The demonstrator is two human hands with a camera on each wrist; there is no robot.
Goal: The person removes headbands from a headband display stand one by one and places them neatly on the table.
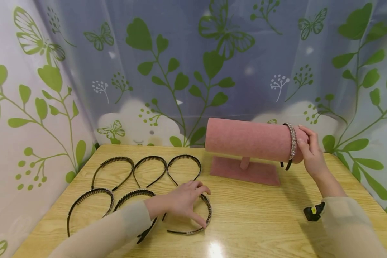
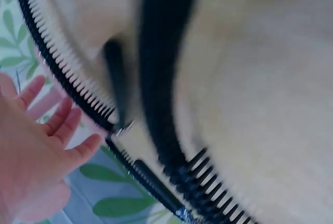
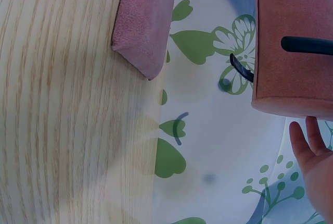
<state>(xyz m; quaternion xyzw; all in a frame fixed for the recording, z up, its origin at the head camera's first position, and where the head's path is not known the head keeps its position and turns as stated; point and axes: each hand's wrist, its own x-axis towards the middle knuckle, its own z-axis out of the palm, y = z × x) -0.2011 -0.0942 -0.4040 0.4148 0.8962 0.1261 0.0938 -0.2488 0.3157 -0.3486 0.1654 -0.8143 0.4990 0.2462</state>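
My left hand (image 1: 185,200) reaches over a black toothed headband with rhinestones (image 1: 209,211) at the front right of the laid-out headbands. Thumb and fingers are spread across its curve, the thumb tip at its near side. My right hand (image 1: 314,157) is at the right end of a pink velvet display stand (image 1: 245,138), its fingers touching the end of the roll. Near that end hangs a sparkling headband (image 1: 291,141), its black tips (image 3: 307,45) below the roll. In the right wrist view the fingers (image 3: 299,140) lie nearly straight against the roll's end.
More black toothed headbands lie on the wooden table (image 1: 245,222) to the left, such as a back-row headband (image 1: 149,157) and a front-left headband (image 1: 90,191). The stand's pink base (image 1: 245,173) rests at the back right. A curtain with leaves and butterflies (image 1: 180,71) hangs behind.
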